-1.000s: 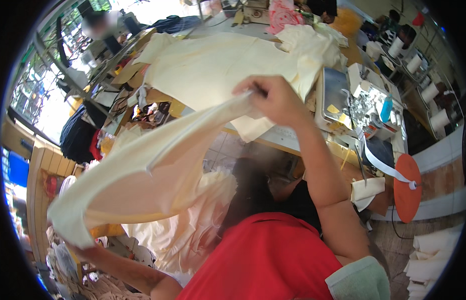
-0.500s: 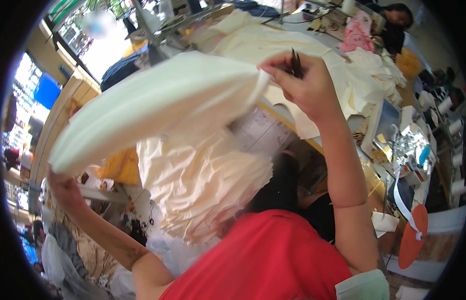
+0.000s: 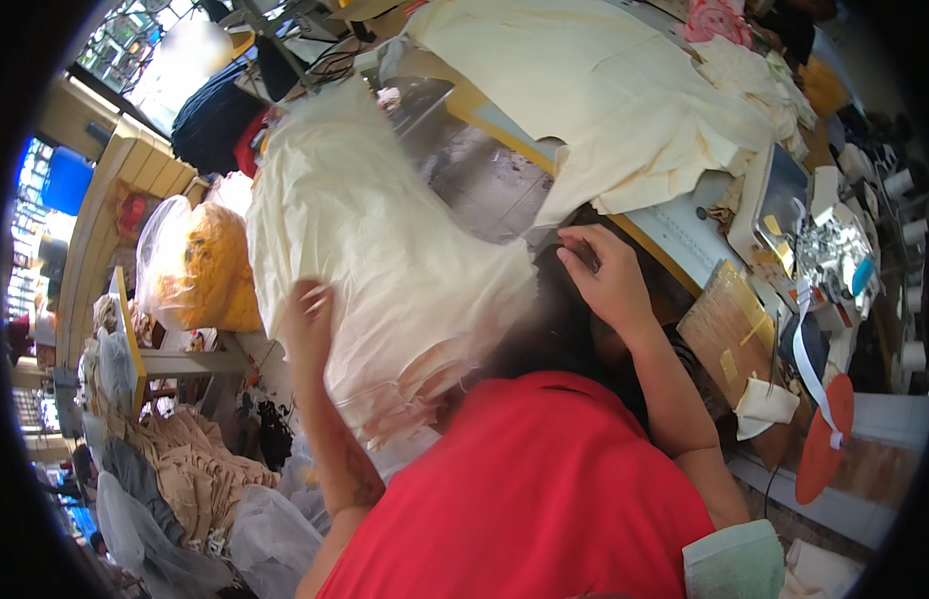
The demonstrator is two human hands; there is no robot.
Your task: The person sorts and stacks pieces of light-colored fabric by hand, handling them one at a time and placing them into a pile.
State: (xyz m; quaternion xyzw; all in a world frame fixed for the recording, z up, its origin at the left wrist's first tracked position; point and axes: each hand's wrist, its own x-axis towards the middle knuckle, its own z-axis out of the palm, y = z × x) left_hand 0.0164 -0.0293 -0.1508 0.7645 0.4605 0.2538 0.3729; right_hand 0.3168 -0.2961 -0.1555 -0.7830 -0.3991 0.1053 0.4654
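fabric stack (image 3: 385, 260) left of sewing table (image 3: 674, 235).

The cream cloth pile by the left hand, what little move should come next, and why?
Probably a gentle press and smoothing by the left hand, which lies flat on the stack of cream cloth. The stack leans and its lower edges fan out. The right hand is off it, near the table edge, so it isn't steadying anything.

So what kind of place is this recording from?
Most likely a garment sewing workshop: a tall stack of cream fabric pieces under the left hand, more cream cloth spread over the worktable, and thread cones at right.
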